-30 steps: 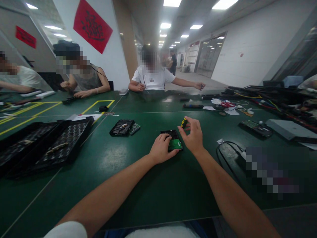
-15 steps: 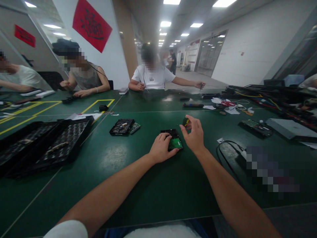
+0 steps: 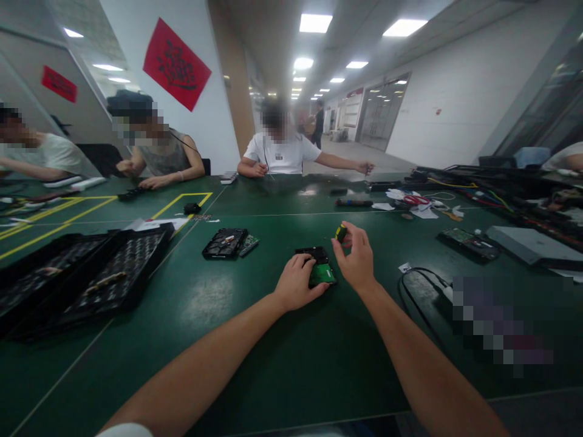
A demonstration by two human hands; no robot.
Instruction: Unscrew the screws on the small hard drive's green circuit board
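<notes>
My left hand point(image 3: 295, 282) is closed over the left side of a hard drive point(image 3: 323, 274), a black unit with a green circuit board facing up. Its fingers lie on the far part and the thumb presses along the near edge. To the right, my right hand point(image 3: 357, 255) pinches a short yellow-and-black screwdriver handle point(image 3: 340, 232) between thumb and fingers, raised beside the drive and apart from it. No shaft can be made out. Left of my hands lies another black drive point(image 3: 224, 243), with a loose circuit board point(image 3: 248, 246) against its right side.
An open black case point(image 3: 132, 273) with a textured lining takes up the left. On the right are a bare drive point(image 3: 469, 244), a grey box point(image 3: 523, 246), a black cable point(image 3: 403, 291) and a blurred-out object. Several people sit across the green table point(image 3: 255, 364).
The camera has tilted slightly up, so everything sits lower in view. The screwdriver handle has turned a little in my right hand and shows more yellow. My left hand stays on the drive.
</notes>
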